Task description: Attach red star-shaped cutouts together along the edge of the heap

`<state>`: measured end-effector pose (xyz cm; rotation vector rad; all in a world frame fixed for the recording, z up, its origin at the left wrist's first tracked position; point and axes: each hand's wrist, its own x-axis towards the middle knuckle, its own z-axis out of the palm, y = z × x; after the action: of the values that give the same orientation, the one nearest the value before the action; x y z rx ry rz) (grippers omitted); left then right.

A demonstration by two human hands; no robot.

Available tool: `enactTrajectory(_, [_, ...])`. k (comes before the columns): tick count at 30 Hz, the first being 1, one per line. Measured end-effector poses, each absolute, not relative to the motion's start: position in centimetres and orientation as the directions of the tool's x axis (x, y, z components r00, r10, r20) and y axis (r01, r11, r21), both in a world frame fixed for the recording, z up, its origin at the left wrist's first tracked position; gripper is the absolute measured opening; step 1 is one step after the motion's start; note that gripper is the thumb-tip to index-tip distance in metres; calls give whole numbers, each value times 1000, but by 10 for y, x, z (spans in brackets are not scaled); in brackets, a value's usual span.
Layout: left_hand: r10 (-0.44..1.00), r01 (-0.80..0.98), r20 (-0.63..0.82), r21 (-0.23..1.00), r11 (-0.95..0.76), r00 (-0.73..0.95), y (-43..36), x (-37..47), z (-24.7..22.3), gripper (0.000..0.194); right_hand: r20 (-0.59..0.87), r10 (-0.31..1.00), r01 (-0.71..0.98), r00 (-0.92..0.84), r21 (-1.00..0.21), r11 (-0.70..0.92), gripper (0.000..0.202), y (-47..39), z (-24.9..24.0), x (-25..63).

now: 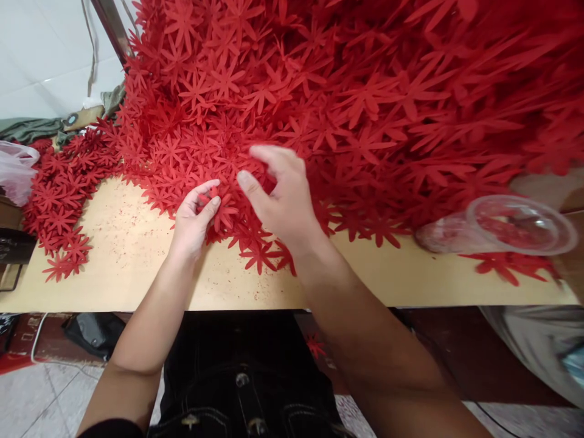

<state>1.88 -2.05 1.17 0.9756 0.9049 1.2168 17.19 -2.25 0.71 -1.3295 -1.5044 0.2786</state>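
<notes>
A big heap of red flower-shaped cutouts [228, 79] with long narrow petals covers the back of the table. At the heap's front edge, my left hand [196, 213] pinches a red flower cutout [225, 210] between thumb and fingers. Just to its right, my right hand [283, 188] is over the heap, thumb and forefinger spread apart. It is slightly blurred, and nothing shows between its fingertips.
A clear plastic cup [456, 228] lies on its side at the right. More cutouts [64, 194] lie along the left, beside a white plastic bag [16, 170]. Small red scraps dot the wooden tabletop [118, 243]. One cutout [316, 345] is below the table edge.
</notes>
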Motion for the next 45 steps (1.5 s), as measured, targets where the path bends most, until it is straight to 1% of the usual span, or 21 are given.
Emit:
enactTrajectory(3, [985,-299,-4,953,55,171,-19,17,9,32,414,908,442,65,-828,346,32,-35,19,151])
enactTrajectory(5, [990,-294,16,955,27,143,-17,17,7,28,334,942,355,22,-884,305,28,-38,20,143])
enactTrajectory(8, [999,-300,24,954,-11,42,-14,18,5,23,257,966,249,34,-938,241,32,-36,17,138])
enactTrajectory(10, [999,-289,31,957,-27,12,-14,19,5,26,225,973,188,45,-959,213,38,-32,13,137])
enactTrajectory(12, [999,-275,34,961,-26,24,-14,20,6,31,211,977,124,16,-970,208,37,-29,12,136])
enactTrajectory(14, [999,-264,34,964,-25,30,-15,20,7,34,209,977,63,-39,-975,212,27,-27,11,136])
enactTrajectory(16, [999,-269,32,963,-23,29,-16,20,8,35,223,973,42,-53,-973,225,17,-26,13,136])
enactTrajectory(18, [998,-286,16,958,3,64,-19,21,9,35,248,969,63,10,-967,247,11,-25,15,136])
enactTrajectory(21, [984,-282,-1,958,52,178,-22,22,12,34,251,957,79,145,-967,242,5,-24,18,138])
enactTrajectory(23, [980,-263,4,963,50,200,-23,24,13,36,226,953,51,203,-974,220,4,-24,19,138])
enactTrajectory(26, [992,-267,10,963,24,124,-22,25,13,34,192,953,3,232,-980,197,9,-24,20,137])
enactTrajectory(28, [996,-260,12,965,11,88,-21,24,12,34,183,962,-31,202,-981,193,11,-24,20,135])
enactTrajectory(30, [996,-233,18,972,2,84,-21,24,11,36,184,973,-63,139,-979,194,18,-25,20,134])
enactTrajectory(32, [996,-222,31,975,-12,84,-20,24,9,38,201,976,-58,78,-977,205,28,-25,19,136])
enactTrajectory(34, [996,-242,35,970,-14,82,-21,24,8,37,217,974,-13,63,-976,218,31,-24,18,139])
enactTrajectory(38, [994,-260,6,965,24,113,-21,24,7,36,261,948,67,180,-965,253,32,-20,16,150])
enactTrajectory(41, [989,-241,41,971,-5,143,-21,24,8,40,277,920,94,277,-961,262,35,-17,16,159])
enactTrajectory(45, [995,-217,27,976,-6,93,-20,24,7,40,361,871,261,333,-923,283,42,-11,14,175])
